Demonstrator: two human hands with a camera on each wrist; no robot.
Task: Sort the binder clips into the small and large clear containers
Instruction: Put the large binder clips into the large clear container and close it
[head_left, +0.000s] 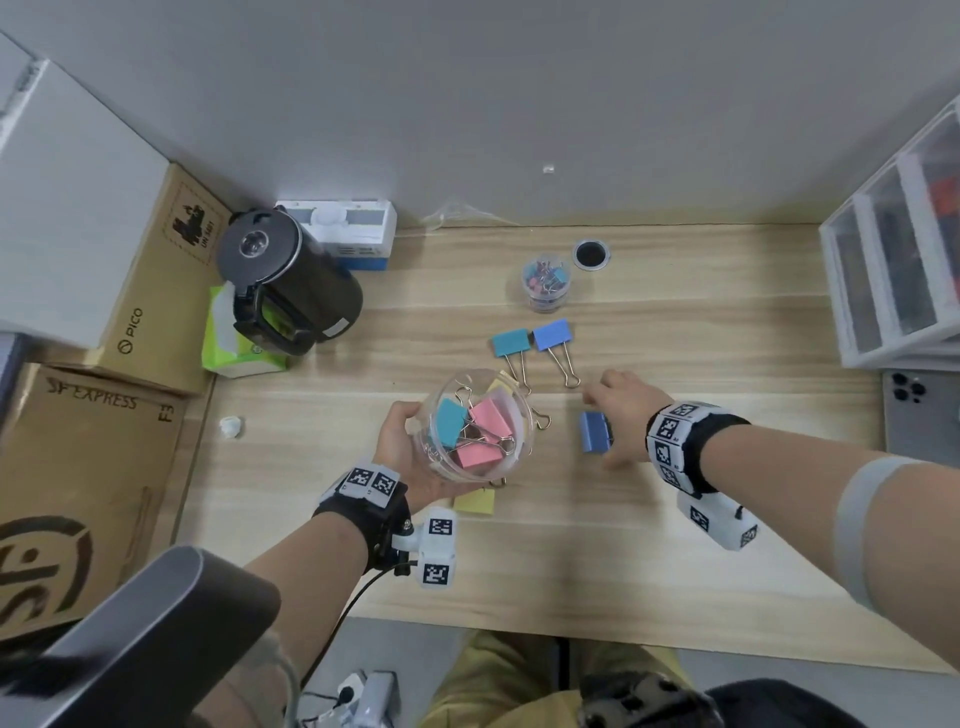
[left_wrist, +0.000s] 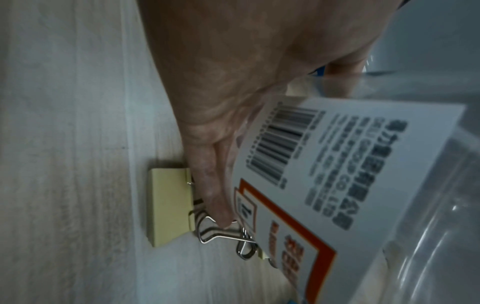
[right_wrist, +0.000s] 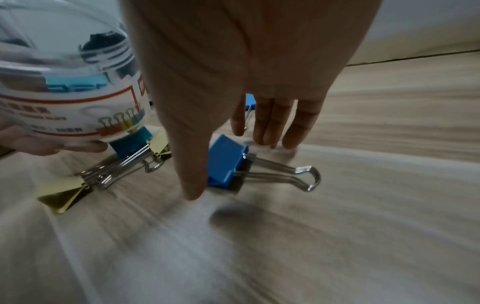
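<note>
Left hand (head_left: 410, 457) cups the large clear jar (head_left: 475, 423) from below and the left, fingers curled round its wall, jar tilted with its open mouth facing up. Inside: a teal clip (head_left: 451, 423) and two pink clips (head_left: 491, 415), wire handles tangled between them. In the left wrist view the jar's white label with barcode (left_wrist: 283, 144) faces the camera.

Right hand (head_left: 621, 415) is over the table (head_left: 727, 545), palm down, fingers straight and spread, holding nothing. A dark blue clip (head_left: 594, 431) lies on the wood just under its thumb side; in the right wrist view the thumb (right_wrist: 192, 174) hangs in front of the clip's blue body (right_wrist: 226, 162), the clip's steel handles pointing right. Whether the thumb touches it: cannot tell.

Loose on the table: a yellow clip (head_left: 474, 501) near the left wrist, partly under the jar; another yellow clip (head_left: 501, 387) at the jar's far edge; a teal clip (head_left: 511, 343) and a light blue clip (head_left: 552, 335) side by side farther off.

The small clear jar (head_left: 545, 283) stands upright beyond them, holding small mixed-colour clips, beside a round cable hole (head_left: 591, 254).

Far left: a black kettle (head_left: 285, 280), cardboard boxes (head_left: 93, 467). Right: plastic drawers (head_left: 893, 270).
</note>
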